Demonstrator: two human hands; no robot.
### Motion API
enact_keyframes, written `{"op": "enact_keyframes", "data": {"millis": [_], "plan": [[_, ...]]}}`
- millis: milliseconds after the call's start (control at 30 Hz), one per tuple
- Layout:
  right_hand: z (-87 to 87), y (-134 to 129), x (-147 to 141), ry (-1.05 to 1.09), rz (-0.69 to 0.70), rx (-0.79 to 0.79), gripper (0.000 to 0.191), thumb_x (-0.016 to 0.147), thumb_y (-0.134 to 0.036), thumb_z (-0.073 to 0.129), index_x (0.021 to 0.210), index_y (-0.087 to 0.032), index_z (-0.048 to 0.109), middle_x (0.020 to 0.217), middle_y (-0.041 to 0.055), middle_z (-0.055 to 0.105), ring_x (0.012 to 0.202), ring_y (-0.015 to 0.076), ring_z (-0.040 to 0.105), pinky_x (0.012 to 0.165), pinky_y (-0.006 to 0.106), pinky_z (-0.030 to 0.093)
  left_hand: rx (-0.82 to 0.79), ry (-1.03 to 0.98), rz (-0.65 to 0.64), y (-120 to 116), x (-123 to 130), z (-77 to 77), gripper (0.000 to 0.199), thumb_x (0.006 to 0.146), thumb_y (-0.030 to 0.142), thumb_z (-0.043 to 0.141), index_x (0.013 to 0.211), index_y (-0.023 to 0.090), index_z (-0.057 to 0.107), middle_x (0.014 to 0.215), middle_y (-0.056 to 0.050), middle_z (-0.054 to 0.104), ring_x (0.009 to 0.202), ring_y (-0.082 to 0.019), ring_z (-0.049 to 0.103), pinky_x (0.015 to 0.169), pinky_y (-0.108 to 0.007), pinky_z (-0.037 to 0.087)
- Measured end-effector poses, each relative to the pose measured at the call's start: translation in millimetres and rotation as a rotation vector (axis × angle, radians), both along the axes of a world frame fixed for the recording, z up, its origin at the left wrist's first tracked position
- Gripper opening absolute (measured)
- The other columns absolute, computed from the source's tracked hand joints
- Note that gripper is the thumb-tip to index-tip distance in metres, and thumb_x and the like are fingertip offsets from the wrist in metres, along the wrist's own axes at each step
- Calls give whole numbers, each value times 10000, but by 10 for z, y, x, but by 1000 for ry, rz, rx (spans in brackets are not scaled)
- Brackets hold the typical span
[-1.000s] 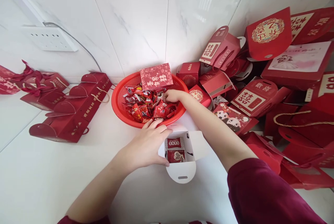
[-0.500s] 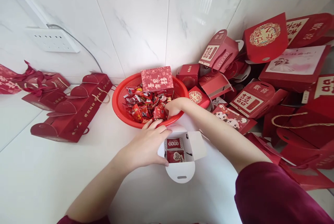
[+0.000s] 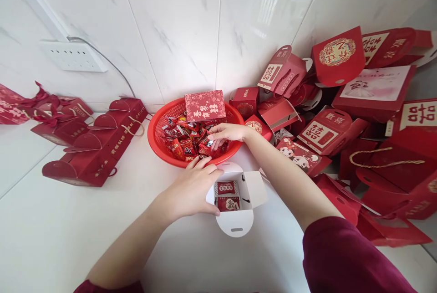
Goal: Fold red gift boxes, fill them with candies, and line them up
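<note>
A small gift box [image 3: 235,224], white inside with its flaps spread, stands upright on the counter. My left hand [image 3: 193,188] grips its left side, thumb at the front and fingers along the back. Two red wrapped sweets [image 3: 228,203] lie at the bottom of the box. Behind it is a red plastic basket [image 3: 155,145] holding a heap of wrapped candies [image 3: 187,147]. My right hand [image 3: 225,134] reaches into the basket's right side, fingers closed on a red wrapped candy [image 3: 206,145]. A red floral box [image 3: 205,106] rests on the basket's back rim.
Many red gift boxes [image 3: 319,131] are piled on the right against the tiled wall [image 3: 184,33]. A row of dark red boxes [image 3: 99,147] and ribbon-tied boxes [image 3: 63,115] stands on the left. A socket strip [image 3: 73,56] with a cable is on the wall.
My right hand has lifted slightly and shifted left over the candies, its fingers now showing on a candy. My left hand still grips the box. The view has tilted up a little.
</note>
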State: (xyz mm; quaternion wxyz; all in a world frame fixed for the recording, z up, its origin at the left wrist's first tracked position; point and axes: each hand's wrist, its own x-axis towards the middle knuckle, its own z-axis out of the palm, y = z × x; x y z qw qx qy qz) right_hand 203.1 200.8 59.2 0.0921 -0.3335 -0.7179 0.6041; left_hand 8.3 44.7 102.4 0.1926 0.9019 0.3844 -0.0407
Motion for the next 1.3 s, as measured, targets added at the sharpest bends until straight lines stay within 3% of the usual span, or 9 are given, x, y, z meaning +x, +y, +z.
{"op": "enact_keyframes", "data": {"millis": [267,467,567,667,767,867,933,1100,1300], "plan": [[-96,36,15,149,-100,-15,463,787,-590,735,872,-146,631,763,48,737,719,149,705,702,243,543,4,-33,-4,23,-15,-41,819,641,563,829,1354,276,547,1354,-72,585,1377,-362,366,1148,-525,267],[-28,-58,43,315,-330,115,462,792,-621,704,792,-174,589,745,10,688,689,126,653,669,234,526,12,-41,-8,34,-15,-87,840,638,541,836,1376,275,533,1346,-81,588,1383,-372,347,1135,-527,281],[75,-311,146,414,-463,235,389,847,-567,681,807,-190,591,756,-18,652,730,110,635,693,209,517,4,-79,-5,43,-32,-84,820,632,513,847,1358,273,552,1344,-80,589,1381,-381,350,1138,-537,276],[159,-691,282,574,-640,332,275,908,-465,659,864,-200,599,740,-25,641,661,100,633,634,205,532,-47,-163,-16,55,-56,-23,634,711,447,807,1294,302,602,1316,-50,605,1366,-364,393,1156,-547,254],[180,-1044,372,677,-769,230,219,883,-384,715,893,-206,588,780,-23,648,678,111,680,632,217,577,-126,-328,102,77,-50,58,361,837,424,698,1165,279,654,1195,-41,654,1205,-295,552,1070,-486,393],[180,-1268,361,699,-749,101,215,883,-349,721,871,-203,563,761,-20,664,658,123,706,638,234,603,-254,-630,404,121,-9,82,325,885,477,643,1100,233,621,1134,-53,664,1025,-234,638,894,-396,519],[199,-1355,305,703,-683,47,218,896,-341,707,858,-205,541,766,-18,674,658,126,711,647,247,613,-405,-849,501,162,19,59,385,878,486,661,1159,233,591,1162,-60,656,994,-214,654,848,-367,545],[293,-1478,149,701,-580,44,209,902,-313,700,829,-192,546,829,-11,648,739,104,677,721,247,607,-718,-1118,494,238,24,-20,302,879,426,692,1068,190,695,1029,-61,709,890,-170,669,857,-340,552],[337,-1534,136,702,-533,32,172,935,-290,657,861,-193,536,840,-4,637,745,105,646,744,258,575,-766,-1192,503,241,25,-31,218,864,380,722,935,176,748,878,-48,733,826,-166,677,778,-303,562]]}}
